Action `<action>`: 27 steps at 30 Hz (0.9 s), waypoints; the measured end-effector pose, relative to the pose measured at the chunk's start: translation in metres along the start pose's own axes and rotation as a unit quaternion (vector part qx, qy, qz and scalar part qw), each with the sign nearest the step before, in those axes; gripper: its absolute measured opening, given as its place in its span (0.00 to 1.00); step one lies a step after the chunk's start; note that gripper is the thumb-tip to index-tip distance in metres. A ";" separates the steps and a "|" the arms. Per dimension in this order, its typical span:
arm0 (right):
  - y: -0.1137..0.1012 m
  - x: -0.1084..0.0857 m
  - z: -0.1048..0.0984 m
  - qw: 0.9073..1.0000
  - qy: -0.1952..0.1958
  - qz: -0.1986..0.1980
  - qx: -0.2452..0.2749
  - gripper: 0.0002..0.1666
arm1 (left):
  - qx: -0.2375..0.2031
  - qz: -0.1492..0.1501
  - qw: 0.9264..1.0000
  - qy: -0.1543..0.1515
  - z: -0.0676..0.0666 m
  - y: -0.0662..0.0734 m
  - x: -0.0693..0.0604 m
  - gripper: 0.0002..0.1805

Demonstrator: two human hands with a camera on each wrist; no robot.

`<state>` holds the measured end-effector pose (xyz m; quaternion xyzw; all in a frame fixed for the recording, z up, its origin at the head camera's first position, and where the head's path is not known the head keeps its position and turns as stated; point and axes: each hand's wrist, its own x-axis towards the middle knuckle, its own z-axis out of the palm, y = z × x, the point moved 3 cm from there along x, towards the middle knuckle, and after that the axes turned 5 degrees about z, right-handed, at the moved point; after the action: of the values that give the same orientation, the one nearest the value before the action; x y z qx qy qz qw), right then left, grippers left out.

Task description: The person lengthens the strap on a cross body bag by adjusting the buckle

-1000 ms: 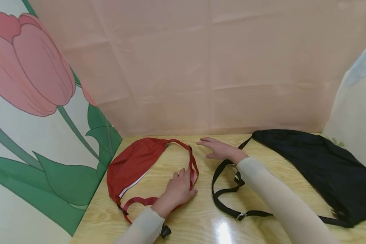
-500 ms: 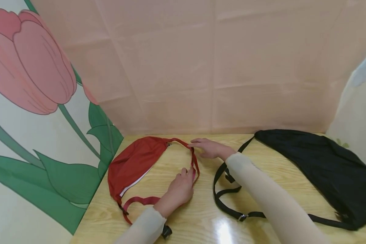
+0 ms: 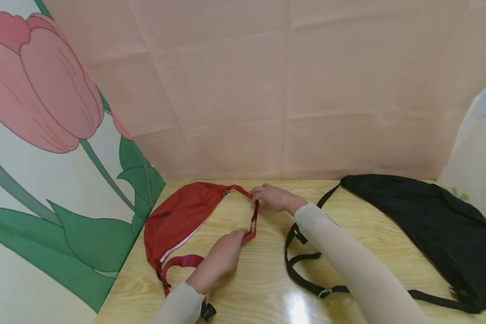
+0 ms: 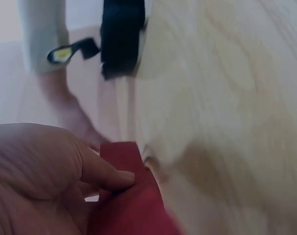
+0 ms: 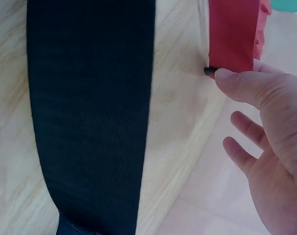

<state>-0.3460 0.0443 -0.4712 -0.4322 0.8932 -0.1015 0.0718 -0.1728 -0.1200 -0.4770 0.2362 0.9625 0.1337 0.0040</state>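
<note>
A red waist bag (image 3: pixel 182 216) lies on the left side of the table, a white edge along its front. My left hand (image 3: pixel 220 254) pinches its red strap (image 4: pixel 131 210) between thumb and fingers, nearer to me. Farther back, my right hand (image 3: pixel 274 198) pinches the same strap between thumb and forefinger, beside a small black piece (image 5: pixel 211 71). In the right wrist view its other fingers stay off the strap. Between the hands the strap runs doubled. A black buckle (image 3: pixel 208 311) on the red bag's side shows by my left sleeve.
A large black waist bag (image 3: pixel 421 225) lies at the right. Its black strap (image 3: pixel 305 281), with a metal slider (image 3: pixel 324 293), loops under my right forearm. A pinkish cloth backdrop (image 3: pixel 283 90) hangs behind the wooden table (image 3: pixel 263 279); a tulip-print panel (image 3: pixel 65 189) stands left.
My right hand has moved left from above the table and taken hold of the red strap. My left hand has drawn its part of the strap slightly toward me, and the black buckle shifted left.
</note>
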 end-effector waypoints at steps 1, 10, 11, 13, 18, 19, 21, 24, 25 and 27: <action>0.000 0.000 -0.001 1.000 0.003 -0.001 -0.007 0.21 | -0.003 -0.002 1.000 0.001 -0.003 -0.003 -0.002 0.21; -0.001 0.001 -0.001 1.000 0.007 0.014 -0.012 0.08 | 0.000 -0.043 0.999 0.021 -0.029 -0.036 -0.012 0.15; -0.002 0.001 -0.001 1.000 0.006 0.011 0.000 0.08 | 0.004 -0.054 0.998 0.023 -0.032 -0.040 -0.013 0.15; -0.005 0.001 -0.001 1.000 0.009 -0.002 0.021 0.07 | 0.019 -0.075 0.996 0.034 -0.037 -0.048 -0.014 0.13; -0.012 0.003 -0.005 0.996 0.005 -0.005 0.093 0.05 | 0.057 -0.117 0.989 0.074 -0.050 -0.068 -0.013 0.10; -0.013 0.003 -0.006 0.995 0.001 0.001 0.103 0.04 | 0.062 -0.121 0.988 0.080 -0.051 -0.072 -0.013 0.10; -0.015 0.002 -0.009 0.993 -0.008 0.006 0.115 0.04 | 0.064 -0.128 0.986 0.083 -0.053 -0.079 -0.013 0.11; -0.018 0.000 -0.012 0.995 -0.006 -0.008 0.100 0.10 | 0.062 -0.136 0.986 0.074 -0.049 -0.089 -0.011 0.11; -0.019 -0.001 -0.013 0.996 -0.002 -0.011 0.092 0.12 | 0.056 -0.141 0.986 0.068 -0.047 -0.092 -0.011 0.11; -0.020 -0.004 -0.014 0.997 0.009 -0.019 0.072 0.15 | 0.040 -0.151 0.986 0.051 -0.041 -0.095 -0.010 0.11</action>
<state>-0.3314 0.0368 -0.4528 -0.4415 0.8760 -0.1706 0.0928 -0.2103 -0.2161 -0.4623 0.0810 0.9905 0.1053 -0.0348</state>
